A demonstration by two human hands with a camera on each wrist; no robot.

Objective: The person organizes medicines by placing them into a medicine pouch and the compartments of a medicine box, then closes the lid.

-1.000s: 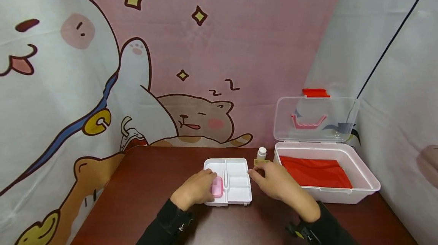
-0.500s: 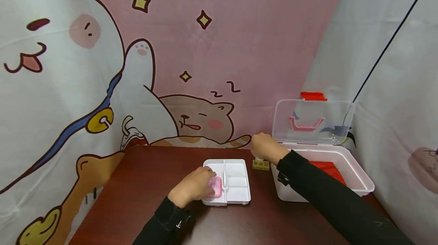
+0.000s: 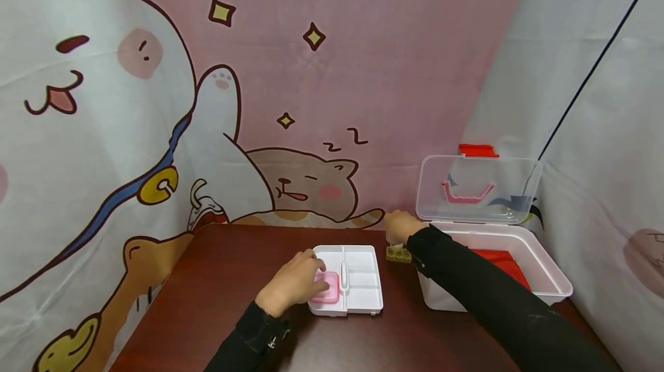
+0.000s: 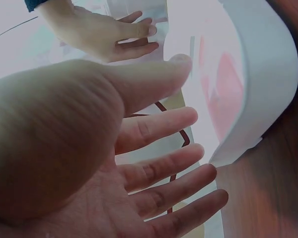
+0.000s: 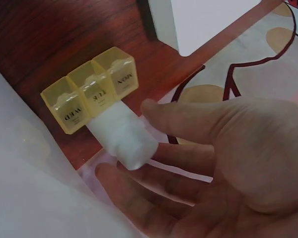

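Observation:
My left hand [image 3: 303, 281] lies with straight fingers on a small pink box [image 3: 328, 292] in the left part of a white divided tray [image 3: 363, 282]. The left wrist view shows the same left hand [image 4: 139, 163] spread open beside the tray's rim [image 4: 268, 74]. At the table's back, my right hand [image 3: 398, 229] has its thumb and fingers round a small white bottle [image 5: 120, 135]. That bottle stands against a yellow three-cell pill box [image 5: 92, 94], which also shows by the storage box as the yellow pill box [image 3: 397, 254].
A white storage box [image 3: 544, 280] with its clear lid [image 3: 477, 187] raised stands at the right, with red cloth [image 3: 505, 265] inside. My right sleeve [image 3: 482, 291] crosses its front left corner. A printed cartoon curtain closes the back and sides. Bare brown tabletop [image 3: 218, 280] lies left of the tray.
My right hand has left the tray's right edge and reached back to the white bottle by the pill box. The left hand has stayed on the pink box.

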